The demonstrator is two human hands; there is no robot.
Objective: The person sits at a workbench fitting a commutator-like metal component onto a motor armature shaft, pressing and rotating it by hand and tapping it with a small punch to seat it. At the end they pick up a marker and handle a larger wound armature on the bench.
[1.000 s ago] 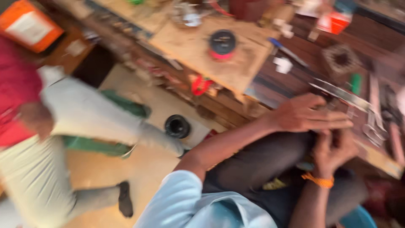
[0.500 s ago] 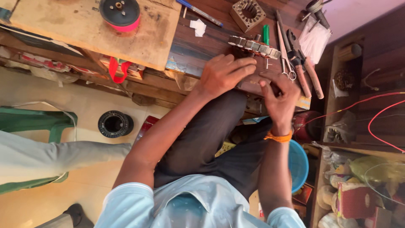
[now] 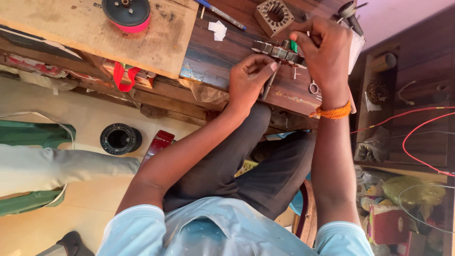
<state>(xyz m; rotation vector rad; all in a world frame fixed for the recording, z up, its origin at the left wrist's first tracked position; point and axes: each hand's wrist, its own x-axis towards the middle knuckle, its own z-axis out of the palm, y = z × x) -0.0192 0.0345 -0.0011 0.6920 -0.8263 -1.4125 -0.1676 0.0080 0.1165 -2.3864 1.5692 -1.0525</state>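
I am noting the right hand (image 3: 327, 52) pinching the laminated metal stator (image 3: 279, 51) at its 3 o'clock end; left hand (image 3: 249, 80) clenching a thin tool (image 3: 268, 85); stator looking heavy, rigid, sharp-edged.

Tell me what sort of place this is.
Probably a small motor-repair or winding workshop. The hands work at a worn wooden bench with a slotted metal stator core on it, a black spool on a board, and red wire trailing by cluttered shelves.

A repair workshop: scarred wooden workbench (image 3: 156, 42), square motor stator (image 3: 274, 16), loose red wires (image 3: 417, 128), cluttered shelves (image 3: 403, 99).
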